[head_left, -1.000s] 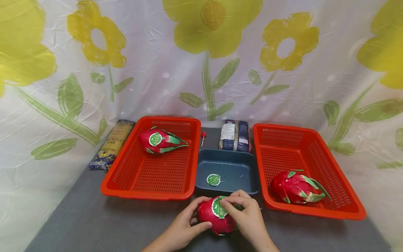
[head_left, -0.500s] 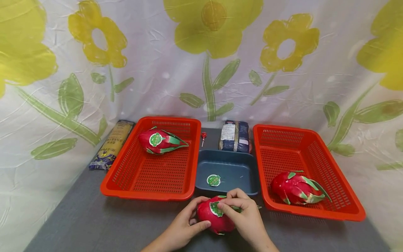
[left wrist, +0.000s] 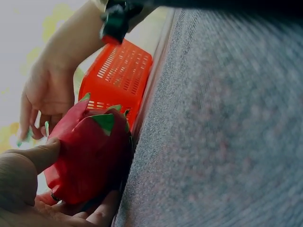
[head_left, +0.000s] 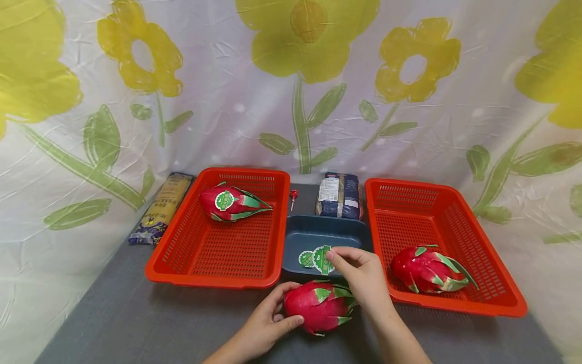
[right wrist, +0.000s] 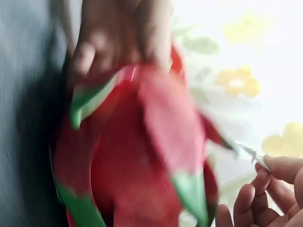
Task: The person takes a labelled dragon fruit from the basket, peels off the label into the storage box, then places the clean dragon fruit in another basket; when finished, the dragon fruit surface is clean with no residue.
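My left hand (head_left: pixel 267 321) grips a red dragon fruit (head_left: pixel 316 309) with green-tipped scales on the grey table, thumb on its near side and fingers around its far side. Above the dark blue tray (head_left: pixel 338 236), my right hand (head_left: pixel 366 275) pinches a round green-and-white sticker (head_left: pixel 321 261) between thumb and fingertips. Another such sticker (head_left: pixel 306 259) lies in that tray, partly behind the pinched one. From the left wrist, the dragon fruit (left wrist: pixel 87 156) sits against my thumb (left wrist: pixel 45 156). In the right wrist view the sticker (right wrist: pixel 247 152) appears edge-on, and the fruit is blurred.
A red basket (head_left: pixel 236 255) at left holds a dragon fruit (head_left: pixel 227 203) bearing a sticker. Another red basket (head_left: pixel 404 227) at right holds a dragon fruit (head_left: pixel 427 272). Behind stand a yellow packet (head_left: pixel 163 207), a lollipop (head_left: pixel 293 196) and a dark blue bag (head_left: pixel 340 196).
The sticker has come off the dragon fruit under my left hand. My right hand has carried it forward over the tray. The left hand has stayed nearly in place.
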Tool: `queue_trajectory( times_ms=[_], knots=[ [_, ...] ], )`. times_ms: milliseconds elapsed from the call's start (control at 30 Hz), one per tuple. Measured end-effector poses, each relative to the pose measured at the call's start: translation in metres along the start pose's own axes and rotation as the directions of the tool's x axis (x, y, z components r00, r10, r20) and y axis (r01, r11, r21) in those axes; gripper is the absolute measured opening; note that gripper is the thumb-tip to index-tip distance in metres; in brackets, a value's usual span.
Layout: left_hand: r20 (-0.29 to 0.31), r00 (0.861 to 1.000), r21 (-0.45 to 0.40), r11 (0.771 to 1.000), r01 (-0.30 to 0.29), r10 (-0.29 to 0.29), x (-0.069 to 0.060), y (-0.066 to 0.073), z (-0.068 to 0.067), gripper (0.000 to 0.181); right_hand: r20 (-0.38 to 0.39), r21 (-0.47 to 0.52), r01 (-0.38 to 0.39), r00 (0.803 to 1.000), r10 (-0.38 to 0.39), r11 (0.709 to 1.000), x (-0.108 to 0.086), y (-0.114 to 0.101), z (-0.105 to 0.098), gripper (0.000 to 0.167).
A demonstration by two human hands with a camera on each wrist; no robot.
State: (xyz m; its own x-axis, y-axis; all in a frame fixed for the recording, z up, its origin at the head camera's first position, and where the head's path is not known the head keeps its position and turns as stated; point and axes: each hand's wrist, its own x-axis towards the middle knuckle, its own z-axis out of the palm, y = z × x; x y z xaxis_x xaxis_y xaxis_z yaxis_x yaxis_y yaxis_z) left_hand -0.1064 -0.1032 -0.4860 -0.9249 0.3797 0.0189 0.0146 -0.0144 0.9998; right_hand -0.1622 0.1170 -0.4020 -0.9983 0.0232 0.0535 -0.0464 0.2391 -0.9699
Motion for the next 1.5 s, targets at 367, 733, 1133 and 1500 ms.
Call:
queue_trajectory(
  times_ms=[367, 733, 1133, 1500],
  knots=[
    [-0.01, 1.0, -0.01, 1.0, -0.007, 0.007, 0.001, -0.001, 0.001, 0.059, -0.018, -0.331, -0.026, 1.0, 0.021, 0.943, 0.048, 0.029, 0.012, 0.021],
    [-0.019, 1.0, -0.003, 1.0, -0.01, 0.01, 0.002, -0.002, 0.0, 0.058, -0.01, -0.645, -0.084, 0.995, 0.102, 0.759, 0.064, 0.04, 0.012, 0.018],
    [-0.04, 0.999, 0.007, 1.0, 0.011, -0.011, 0.002, 0.001, 0.0, 0.058, 0.047, -0.803, -0.064, 0.984, 0.171, 0.592, 0.07, 0.044, 0.015, 0.012],
    [-0.048, 0.998, 0.018, 0.999, 0.035, -0.034, 0.002, 0.002, -0.001, 0.059, -0.001, -0.747, -0.048, 0.997, 0.071, 0.664, 0.065, 0.042, 0.018, 0.039]
  ],
)
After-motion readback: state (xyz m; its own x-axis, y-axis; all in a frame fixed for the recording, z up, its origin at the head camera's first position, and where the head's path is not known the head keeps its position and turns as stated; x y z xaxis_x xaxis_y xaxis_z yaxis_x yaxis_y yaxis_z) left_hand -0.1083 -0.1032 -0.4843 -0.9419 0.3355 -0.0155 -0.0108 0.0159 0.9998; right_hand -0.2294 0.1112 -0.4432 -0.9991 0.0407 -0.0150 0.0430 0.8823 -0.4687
